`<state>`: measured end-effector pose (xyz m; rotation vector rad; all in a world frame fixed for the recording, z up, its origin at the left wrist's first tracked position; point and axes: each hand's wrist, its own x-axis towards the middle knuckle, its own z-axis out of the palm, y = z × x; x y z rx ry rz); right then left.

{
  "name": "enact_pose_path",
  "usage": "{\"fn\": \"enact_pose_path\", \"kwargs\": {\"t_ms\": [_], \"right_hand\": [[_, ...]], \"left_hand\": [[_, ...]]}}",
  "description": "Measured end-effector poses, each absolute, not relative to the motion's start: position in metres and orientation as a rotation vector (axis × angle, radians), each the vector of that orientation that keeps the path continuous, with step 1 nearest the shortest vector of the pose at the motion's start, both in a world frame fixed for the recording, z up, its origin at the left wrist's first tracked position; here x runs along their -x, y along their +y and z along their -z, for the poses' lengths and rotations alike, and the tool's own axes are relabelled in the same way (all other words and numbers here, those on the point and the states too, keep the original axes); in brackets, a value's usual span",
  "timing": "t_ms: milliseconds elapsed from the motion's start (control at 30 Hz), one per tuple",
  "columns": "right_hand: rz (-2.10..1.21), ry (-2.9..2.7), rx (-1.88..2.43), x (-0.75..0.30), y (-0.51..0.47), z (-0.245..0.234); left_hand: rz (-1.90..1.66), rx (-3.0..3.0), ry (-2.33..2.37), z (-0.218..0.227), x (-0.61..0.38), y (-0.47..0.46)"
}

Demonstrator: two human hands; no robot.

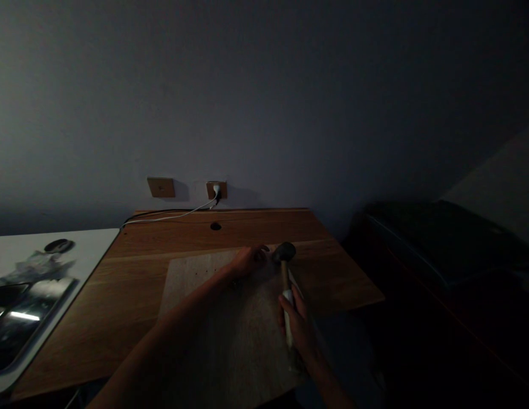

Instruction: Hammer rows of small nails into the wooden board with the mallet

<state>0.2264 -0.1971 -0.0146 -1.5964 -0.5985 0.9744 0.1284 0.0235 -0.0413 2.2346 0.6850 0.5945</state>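
Lower centre-right, the right hand [296, 316] is wrapped round a mallet [285, 275]; the left hand [249, 261] curls near its head, pinching unclear. A stray swing could strike that hand.

single view from a head-worn camera, looking forward and down, wall [264, 102] filling the upper half, table [94, 318] spreading across lower centre, left hand [248, 260] and right hand [297, 319] showing near, below centre

rm R of hammer [284, 251], cords [179, 216] obstr bk-L
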Motion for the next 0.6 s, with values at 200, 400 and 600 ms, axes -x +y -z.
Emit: {"fn": "enact_pose_path", "kwargs": {"t_ms": [200, 400, 600], "right_hand": [[-1.058, -0.658, 1.437, -0.23, -0.204, 0.013], [-1.068, -0.725, 1.388, -0.231, -0.208, 0.006], [-1.012, -0.768, 1.413, -0.229, -0.207, 0.008]], "left_hand": [[-0.55, -2.212, 0.69, 0.043, -0.129, 0.025], [-0.541, -2.243, 0.724, 0.043, -0.129, 0.027], [-0.554, -2.221, 0.72, 0.042, -0.13, 0.028]]}}
